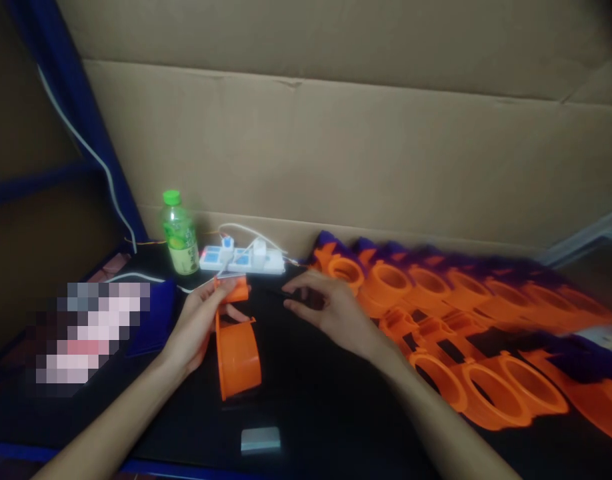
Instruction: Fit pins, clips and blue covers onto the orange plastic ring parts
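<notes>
My left hand [199, 320] is closed on an orange plastic part [239, 360], holding it by its narrow upper end; the wide curved band hangs down over the black table. To its right, my right hand [319, 303] is raised with thumb and fingers apart, pointing toward the part without touching it. A thin dark shape shows near its fingertips, too blurred to make out. Right of my right hand lie rows of similar orange ring-shaped parts [493, 393], some with dark blue pieces behind them.
A green-capped bottle [181, 233] stands at the back left beside a white power strip [271, 262] with plugs and cables. A small pale block [261, 440] lies near the front edge. Cardboard [336, 153] forms the back wall. A blue item [153, 323] lies left.
</notes>
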The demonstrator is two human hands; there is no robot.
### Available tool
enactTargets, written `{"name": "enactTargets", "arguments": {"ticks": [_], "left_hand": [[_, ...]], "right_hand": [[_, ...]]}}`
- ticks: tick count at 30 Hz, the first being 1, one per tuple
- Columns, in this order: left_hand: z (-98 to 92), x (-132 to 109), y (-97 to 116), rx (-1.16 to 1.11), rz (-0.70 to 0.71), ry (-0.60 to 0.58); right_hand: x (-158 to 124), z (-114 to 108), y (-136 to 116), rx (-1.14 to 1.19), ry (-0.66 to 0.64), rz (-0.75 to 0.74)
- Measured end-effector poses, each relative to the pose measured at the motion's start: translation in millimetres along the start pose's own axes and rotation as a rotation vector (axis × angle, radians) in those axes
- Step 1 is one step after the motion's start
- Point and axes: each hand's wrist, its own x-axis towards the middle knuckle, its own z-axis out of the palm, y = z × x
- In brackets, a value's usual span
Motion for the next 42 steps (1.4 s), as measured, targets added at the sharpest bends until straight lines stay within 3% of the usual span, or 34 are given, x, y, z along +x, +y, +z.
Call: {"name": "enactTargets", "arguments": {"ticks": [3, 8, 12, 17, 23, 27, 30, 33, 37, 42], "left_hand": [[2.6, -1, -5, 0.088, 0.015, -0.111], [4.9, -3, -12, 0.128, -0.006, -0.222], [5.1, -3, -14, 0.152, -0.007, -0.197], [7.1, -5, -15, 0.148, -0.003, -0.19], [10.4, -9, -11, -0.013, -0.064, -0.13], [9.7, -7, -6, -0.138, -0.044, -0.052], [5.0, -3, -3, -0.231, -0.053, 0.001], [-2.1, 1, 0, -0.342, -0.11, -0.009], [-9.1, 5, 3, -0.427, -0.207, -0.047], [-10.4, 7, 2, -0.449, -0.23, -0.052]], "right_hand": [[2, -3, -5, -0.03, 0.038, -0.096], [4, 19, -9, -0.133, 0.042, -0.315], [5, 34, -5, -0.161, 0.104, -0.392], [8, 44, 2, -0.018, 0.164, -0.433], [14, 48, 0, 0.045, 0.181, -0.466], [29, 57, 4, 0.102, 0.299, -0.328], [43, 73, 13, -0.035, 0.157, -0.177], [51, 90, 20, -0.156, -0.033, -0.209], [51, 105, 22, -0.248, -0.134, -0.254], [54, 107, 23, -0.332, -0.179, -0.265]]}}
